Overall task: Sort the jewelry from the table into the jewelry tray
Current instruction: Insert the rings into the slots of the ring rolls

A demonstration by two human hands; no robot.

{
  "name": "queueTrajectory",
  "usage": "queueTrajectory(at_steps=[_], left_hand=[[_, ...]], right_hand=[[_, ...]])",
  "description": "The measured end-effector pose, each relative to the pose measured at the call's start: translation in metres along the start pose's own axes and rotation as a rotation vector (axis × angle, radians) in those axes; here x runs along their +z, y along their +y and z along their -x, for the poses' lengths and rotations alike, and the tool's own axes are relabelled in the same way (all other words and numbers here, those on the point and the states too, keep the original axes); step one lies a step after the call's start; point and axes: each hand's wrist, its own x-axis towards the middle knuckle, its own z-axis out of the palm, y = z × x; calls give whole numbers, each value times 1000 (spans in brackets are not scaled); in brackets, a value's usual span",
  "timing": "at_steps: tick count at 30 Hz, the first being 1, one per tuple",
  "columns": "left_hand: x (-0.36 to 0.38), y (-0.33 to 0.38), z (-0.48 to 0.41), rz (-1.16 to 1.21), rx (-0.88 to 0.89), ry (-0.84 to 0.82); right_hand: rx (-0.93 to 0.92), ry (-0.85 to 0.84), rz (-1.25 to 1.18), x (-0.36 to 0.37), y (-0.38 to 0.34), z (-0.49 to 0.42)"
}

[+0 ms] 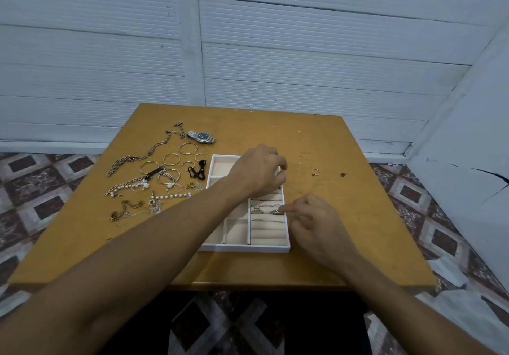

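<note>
Right grip (pixel 314 217) pinching ring (pixel 275 212) at tray (pixel 248 247) ring rolls, left grip (pixel 259 170) curled above tray, contents unclear

The table (pixel 316 145) was matt, scuffed wood. The tray (pixel 245 247) looked white-rimmed, perhaps velvet-lined. The watch (pixel 202 136) and chains (pixel 129 160) were shiny metal.

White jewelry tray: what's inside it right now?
The white jewelry tray holds several rings in its cushioned ring rolls, where the right hand presses one in. Near compartments look empty. The left hand covers the middle compartments.
</note>
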Motion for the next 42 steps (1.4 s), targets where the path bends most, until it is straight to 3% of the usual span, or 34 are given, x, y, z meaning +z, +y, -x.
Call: queueTrajectory(at_steps=[7,13,21,34,42], left_hand=[[16,10,-48,-61,-83,-143],[43,11,-74,-172,-160,-233],[54,4,-92,-169,-195,-235],[57,9,-101,-105,-203,-219],[38,17,-88,-107,-46,-135]], right_hand=[[328,35,8,-23,41,-50],[457,-48,123,-18,75,-83],[464,-59,236,-12,86,-104],[584,-36,76,-17,86,-109],[482,12,43,-19,78,-98]])
